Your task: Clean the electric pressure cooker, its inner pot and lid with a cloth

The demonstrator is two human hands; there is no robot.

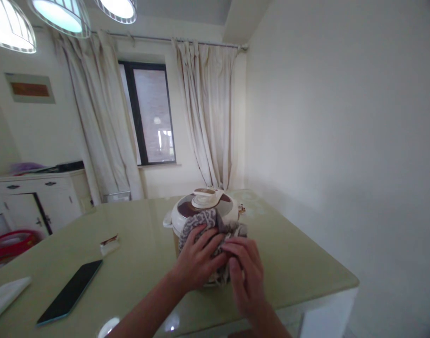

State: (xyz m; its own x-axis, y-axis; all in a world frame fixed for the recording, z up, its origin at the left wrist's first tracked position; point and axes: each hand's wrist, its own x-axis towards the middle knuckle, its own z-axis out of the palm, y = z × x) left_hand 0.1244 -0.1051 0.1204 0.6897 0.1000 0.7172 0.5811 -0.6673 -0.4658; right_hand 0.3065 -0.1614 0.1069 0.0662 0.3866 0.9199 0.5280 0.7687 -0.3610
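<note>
A white and brown electric cooker point(175, 218) with a lid handle on top stands on the pale green table. Bunched against its front is a grey and white patterned cloth point(200, 219), which covers much of that side. My left hand point(200, 258) presses over the cloth, its fingers bent around the folds. On the cloth's right part, my right hand point(246, 272) has curled fingers with the tips on the fabric. The two hands nearly meet, and the cooker's front panel is hidden behind them.
To the left on the table point(140, 263) lie a dark tablet-like device point(70, 292), a white object point(6, 295) and a small clear and brown item point(109, 243). A plain wall point(341, 141) runs along the right. Behind the table hang curtains point(215, 112) beside a window.
</note>
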